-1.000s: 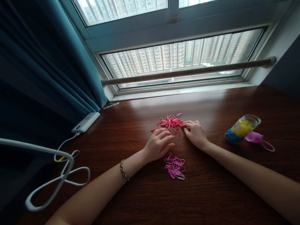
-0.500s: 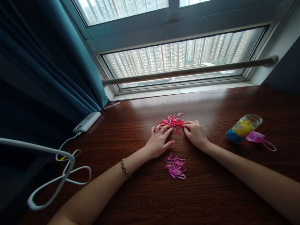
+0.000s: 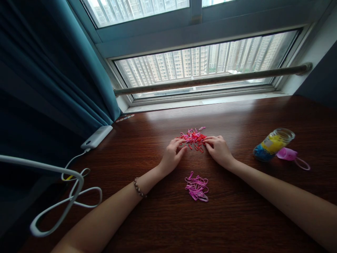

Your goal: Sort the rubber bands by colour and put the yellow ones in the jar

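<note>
A mixed pile of red and pink rubber bands lies on the dark wooden tabletop. My left hand rests at its left edge, fingers curved and the thumb apart from them. At the right edge of the pile is my right hand, its fingers drawn together with the tips among red bands. What those fingertips pinch, if anything, is too small to tell. Nearer to me, between my forearms, sits a smaller heap of only pink-purple rubber bands, touched by neither hand.
On the right a clear jar with yellow and blue contents leans tilted against a pink cup-like piece with a loop. A white device and its white cable lie at left by a blue curtain. A window bar runs behind.
My left hand has drawn back left off the pile, and its spread fingers have curled in, uncovering more bands. My right hand has barely moved.
</note>
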Action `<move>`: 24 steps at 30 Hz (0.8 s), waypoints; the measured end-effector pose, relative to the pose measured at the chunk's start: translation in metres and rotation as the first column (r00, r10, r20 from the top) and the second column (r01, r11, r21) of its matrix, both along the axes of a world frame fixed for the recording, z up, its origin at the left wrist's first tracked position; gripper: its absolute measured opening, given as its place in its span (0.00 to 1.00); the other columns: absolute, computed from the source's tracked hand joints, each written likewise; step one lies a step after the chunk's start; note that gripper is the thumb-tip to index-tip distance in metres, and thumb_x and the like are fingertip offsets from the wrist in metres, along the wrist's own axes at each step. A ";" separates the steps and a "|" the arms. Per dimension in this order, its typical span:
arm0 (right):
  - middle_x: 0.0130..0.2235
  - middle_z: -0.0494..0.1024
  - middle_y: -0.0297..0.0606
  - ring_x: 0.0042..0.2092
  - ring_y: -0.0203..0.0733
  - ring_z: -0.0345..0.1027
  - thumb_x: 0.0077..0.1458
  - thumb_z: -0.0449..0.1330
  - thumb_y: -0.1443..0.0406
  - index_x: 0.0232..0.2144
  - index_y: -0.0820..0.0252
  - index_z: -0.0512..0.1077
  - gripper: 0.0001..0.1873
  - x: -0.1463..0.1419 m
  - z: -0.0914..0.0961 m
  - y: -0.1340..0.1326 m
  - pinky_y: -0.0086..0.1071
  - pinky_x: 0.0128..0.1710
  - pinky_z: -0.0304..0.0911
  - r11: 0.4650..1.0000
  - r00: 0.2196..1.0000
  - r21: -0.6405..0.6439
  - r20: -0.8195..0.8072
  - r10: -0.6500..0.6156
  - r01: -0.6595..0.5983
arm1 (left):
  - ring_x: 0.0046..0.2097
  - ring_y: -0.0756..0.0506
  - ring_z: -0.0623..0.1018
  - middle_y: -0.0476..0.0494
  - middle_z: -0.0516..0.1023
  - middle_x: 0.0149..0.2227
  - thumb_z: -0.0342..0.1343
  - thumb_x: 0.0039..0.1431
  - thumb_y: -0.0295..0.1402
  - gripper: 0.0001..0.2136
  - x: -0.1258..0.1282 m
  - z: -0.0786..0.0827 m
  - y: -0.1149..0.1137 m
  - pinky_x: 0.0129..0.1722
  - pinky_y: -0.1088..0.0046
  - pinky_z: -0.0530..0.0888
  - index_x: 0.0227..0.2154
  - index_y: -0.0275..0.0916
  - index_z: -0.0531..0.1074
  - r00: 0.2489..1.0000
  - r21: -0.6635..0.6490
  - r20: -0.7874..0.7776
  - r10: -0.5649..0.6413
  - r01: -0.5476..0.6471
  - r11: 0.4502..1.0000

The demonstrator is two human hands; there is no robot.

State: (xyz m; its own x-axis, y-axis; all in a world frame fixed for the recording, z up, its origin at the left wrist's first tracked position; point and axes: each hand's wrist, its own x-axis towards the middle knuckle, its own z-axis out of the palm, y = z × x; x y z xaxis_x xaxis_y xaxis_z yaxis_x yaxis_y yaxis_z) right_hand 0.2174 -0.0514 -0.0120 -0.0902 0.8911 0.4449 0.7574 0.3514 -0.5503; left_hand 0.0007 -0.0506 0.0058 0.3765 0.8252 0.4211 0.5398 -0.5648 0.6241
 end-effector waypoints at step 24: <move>0.30 0.76 0.35 0.36 0.42 0.63 0.50 0.56 0.70 0.40 0.57 0.70 0.13 0.000 0.003 0.002 0.35 0.40 0.57 0.996 0.996 -0.086 -0.093 -0.018 0.010 | 0.33 0.47 0.72 0.42 0.76 0.28 0.55 0.53 0.30 0.04 0.003 0.016 -0.014 0.38 0.69 0.69 0.29 0.37 0.75 0.760 -0.012 -0.102 -0.642 0.644 0.765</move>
